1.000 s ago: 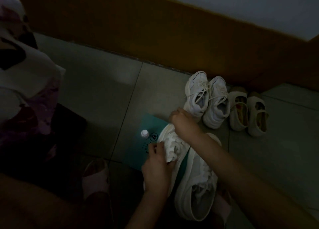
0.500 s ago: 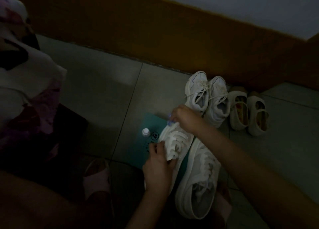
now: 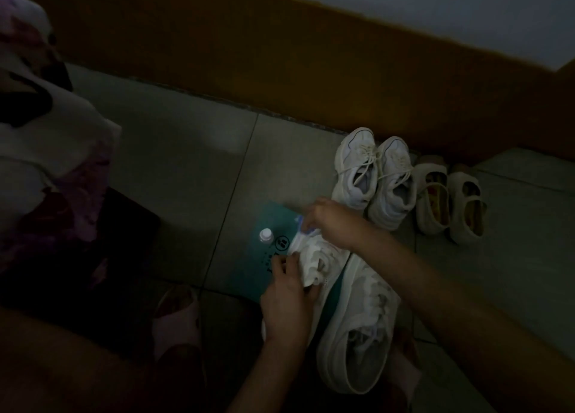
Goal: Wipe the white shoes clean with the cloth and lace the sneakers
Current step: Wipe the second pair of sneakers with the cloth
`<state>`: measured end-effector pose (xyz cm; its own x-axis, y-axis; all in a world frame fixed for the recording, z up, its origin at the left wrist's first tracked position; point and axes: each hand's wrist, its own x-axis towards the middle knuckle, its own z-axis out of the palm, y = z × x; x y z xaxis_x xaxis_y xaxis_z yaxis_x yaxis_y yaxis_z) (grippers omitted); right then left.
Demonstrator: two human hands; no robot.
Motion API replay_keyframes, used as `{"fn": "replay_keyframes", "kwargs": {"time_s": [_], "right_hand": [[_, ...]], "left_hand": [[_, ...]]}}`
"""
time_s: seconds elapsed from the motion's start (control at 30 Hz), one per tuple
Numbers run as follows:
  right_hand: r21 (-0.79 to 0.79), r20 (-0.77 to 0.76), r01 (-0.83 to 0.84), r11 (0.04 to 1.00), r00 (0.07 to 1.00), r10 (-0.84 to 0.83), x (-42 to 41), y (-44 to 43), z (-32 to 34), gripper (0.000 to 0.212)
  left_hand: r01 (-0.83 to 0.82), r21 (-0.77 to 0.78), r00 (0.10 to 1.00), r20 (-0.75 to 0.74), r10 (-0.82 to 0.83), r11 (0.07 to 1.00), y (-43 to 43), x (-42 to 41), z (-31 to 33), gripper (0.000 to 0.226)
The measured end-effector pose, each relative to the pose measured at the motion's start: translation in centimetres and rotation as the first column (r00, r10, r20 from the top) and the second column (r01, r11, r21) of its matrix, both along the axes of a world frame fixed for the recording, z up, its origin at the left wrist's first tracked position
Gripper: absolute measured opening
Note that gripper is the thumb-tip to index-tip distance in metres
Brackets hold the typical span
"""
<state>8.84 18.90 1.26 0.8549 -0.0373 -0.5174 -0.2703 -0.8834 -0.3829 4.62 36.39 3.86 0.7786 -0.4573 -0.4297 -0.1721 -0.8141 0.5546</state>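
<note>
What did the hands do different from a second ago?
The right hand shifted slightly at the toe of the sneaker, so the blue-edged cloth it pinches now peeks out. The left hand kept gripping that sneaker. The small bottle and the other shoes stayed put.

The grey floor tiles (image 3: 186, 163) look smooth with a dull sheen, and the orange-brown wall band (image 3: 280, 70) behind them is matt paint. The white lace-up sneaker (image 3: 314, 257) has a soft cloth upper and cloth laces, the second white sneaker (image 3: 357, 334) shows a smooth, rubbery sole edge with a slight gloss, and the teal flat sheet (image 3: 261, 269) looks like matt printed card. The small bottle with a white cap (image 3: 266, 234) seems smooth plastic, the white-and-blue wiping cloth (image 3: 300, 225) is limp and crumpled, the beige strap shoes (image 3: 448, 201) look matt, and the flowered pink-and-white fabric (image 3: 46, 163) is soft cloth
</note>
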Motion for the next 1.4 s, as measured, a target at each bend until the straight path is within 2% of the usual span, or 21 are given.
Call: {"fn": "replay_keyframes", "kwargs": {"time_s": [0.13, 0.3, 0.47, 0.6, 0.67, 0.77, 0.83, 0.9, 0.97, 1.07, 1.13, 1.4], "right_hand": [[-0.067, 0.085, 0.084, 0.994, 0.993, -0.079, 0.1, -3.7, 0.2, 0.04], [0.007, 0.178, -0.023, 1.0, 0.984, 0.022, -0.7, 1.3, -0.7, 0.034], [0.105, 0.02, -0.133, 0.986, 0.991, 0.131, -0.9, 0.9, 0.8, 0.034], [0.097, 0.076, 0.072, 0.993, 0.994, -0.08, -0.3, -3.3, 1.2, 0.028], [0.077, 0.078, 0.113, 0.991, 0.99, -0.119, -0.5, -3.6, 1.0, 0.029], [0.101, 0.066, 0.058, 0.993, 0.996, -0.065, -0.6, -1.0, 0.6, 0.025], [0.143, -0.026, -0.031, 0.989, 0.999, 0.035, -0.7, 1.1, 0.4, 0.029], [0.152, -0.01, -0.075, 0.986, 0.997, 0.077, -0.9, 1.6, 0.8, 0.029], [0.162, 0.064, 0.009, 0.987, 0.998, -0.02, -0.8, 0.6, 1.8, 0.021], [0.089, 0.111, 0.165, 0.982, 0.978, -0.175, -0.8, -1.2, 2.9, 0.023], [0.101, 0.12, 0.223, 0.97, 0.965, -0.234, -0.9, -1.7, 3.2, 0.023], [0.205, 0.02, 0.195, 0.959, 0.979, -0.203, -1.1, 1.7, 2.6, 0.031]], "left_hand": [[-0.01, -0.009, 1.0, 0.006, 0.01, 1.0, 0.0, 0.0, 0.0, 0.058], [-0.011, -0.016, 1.0, 0.022, 0.012, 1.0, -0.1, -0.1, -0.2, 0.058], [-0.016, -0.009, 0.999, 0.033, 0.016, 1.0, -0.1, -0.1, -0.3, 0.056], [-0.036, -0.047, 0.999, 0.03, 0.038, 0.998, 0.0, -0.1, -0.2, 0.054], [-0.032, -0.038, 0.999, 0.025, 0.032, 0.999, 0.0, -0.1, -0.1, 0.054], [-0.026, -0.019, 1.0, 0.017, 0.026, 0.999, -0.1, -0.1, 0.0, 0.054], [-0.026, -0.016, 0.999, 0.029, 0.026, 1.0, -0.1, -0.1, -0.1, 0.056], [-0.021, -0.02, 0.999, 0.035, 0.022, 1.0, -0.1, -0.1, -0.1, 0.056], [-0.025, -0.029, 0.999, 0.032, 0.026, 0.999, -0.1, -0.1, 0.0, 0.055], [-0.027, -0.034, 0.999, 0.033, 0.028, 0.999, -0.1, -0.1, 0.1, 0.054], [-0.017, -0.03, 1.0, 0.021, 0.018, 0.999, -0.1, 0.0, 0.2, 0.054], [-0.004, -0.01, 1.0, 0.009, 0.004, 1.0, 0.0, 0.1, 0.1, 0.057]]}}
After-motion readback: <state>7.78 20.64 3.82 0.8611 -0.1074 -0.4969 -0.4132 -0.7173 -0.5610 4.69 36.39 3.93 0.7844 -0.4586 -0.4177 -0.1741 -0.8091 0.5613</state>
